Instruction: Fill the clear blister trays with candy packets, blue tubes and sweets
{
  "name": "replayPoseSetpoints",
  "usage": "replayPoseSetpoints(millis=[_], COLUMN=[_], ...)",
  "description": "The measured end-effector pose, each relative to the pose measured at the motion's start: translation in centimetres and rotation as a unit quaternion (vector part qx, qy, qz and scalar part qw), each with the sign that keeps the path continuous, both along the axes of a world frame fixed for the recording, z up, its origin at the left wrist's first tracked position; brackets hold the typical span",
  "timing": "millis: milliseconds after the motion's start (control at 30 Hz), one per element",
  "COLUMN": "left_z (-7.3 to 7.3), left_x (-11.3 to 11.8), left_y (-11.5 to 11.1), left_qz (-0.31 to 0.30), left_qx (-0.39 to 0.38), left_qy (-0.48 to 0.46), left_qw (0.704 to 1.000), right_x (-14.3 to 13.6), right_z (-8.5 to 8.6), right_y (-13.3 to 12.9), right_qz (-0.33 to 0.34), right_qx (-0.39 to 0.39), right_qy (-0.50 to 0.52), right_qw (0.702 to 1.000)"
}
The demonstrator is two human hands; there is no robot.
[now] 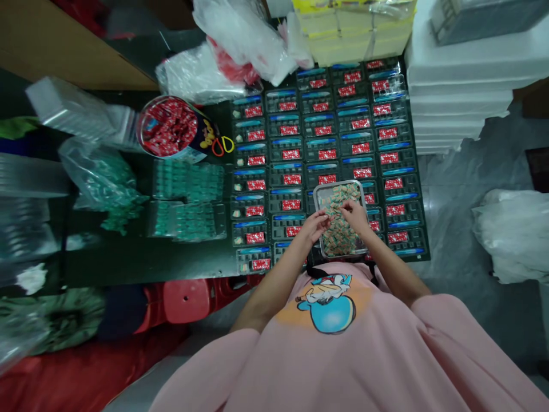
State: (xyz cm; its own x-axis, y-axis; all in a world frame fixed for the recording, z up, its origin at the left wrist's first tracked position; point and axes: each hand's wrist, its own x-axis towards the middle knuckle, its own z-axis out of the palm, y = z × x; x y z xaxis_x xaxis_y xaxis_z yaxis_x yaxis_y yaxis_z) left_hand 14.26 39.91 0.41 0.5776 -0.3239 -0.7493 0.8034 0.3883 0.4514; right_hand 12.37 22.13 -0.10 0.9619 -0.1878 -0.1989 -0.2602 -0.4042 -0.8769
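Note:
A shallow metal tray [318, 201] full of small striped pieces [338, 236], eraser-like blocks in pale and green tones, sits close to my body on top of the rows of packs. At its left side my left hand [316, 225] is curled, thumb and fingertips drawn together over the pieces. Above the tray's right half, my right hand [355, 217] has its fingers pinched. Whatever lies in either pinch is too small to make out. Around the tray, black plastic packs [323, 143] each hold a blue pen and a red patterned packet; the left column also carries small striped pieces.
Left of the packs stand a round tub [169, 127] of red packets, scissors [223, 146] and green moulded pieces [189, 197]. White foam sheets [458, 86] are stacked at right. Plastic bags [249, 40] lie at the back; a red stool [186, 301] stands at front left.

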Motion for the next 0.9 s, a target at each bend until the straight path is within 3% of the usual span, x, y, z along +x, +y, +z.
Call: replayPoseSetpoints(millis=[167, 467, 767, 900], left_z=[-0.1, 0.2, 0.1, 0.1], left_x=[0.4, 0.7, 1.0, 2.6], left_y=[-0.5, 0.0, 0.1, 0.8], left_qz=[0.002, 0.011, 0.013, 0.045], left_qx=[-0.015, -0.03, -0.025, 0.001], left_qy=[-0.001, 0.01, -0.013, -0.036], left_qw=[1.0, 0.999, 1.0, 0.998], right_x=[-0.5, -1.0, -0.8, -0.7], right_z=[1.1, 0.6, 1.2, 1.2], right_y=[1.0, 1.7, 2.4, 1.7], right_qz=[-0.016, 0.011, 0.029, 0.038], right_qx=[0.133, 0.177, 0.13, 0.074], right_qy=[-0.001, -0.018, -0.056, -0.055], right_qw=[0.991, 0.984, 0.989, 0.995])
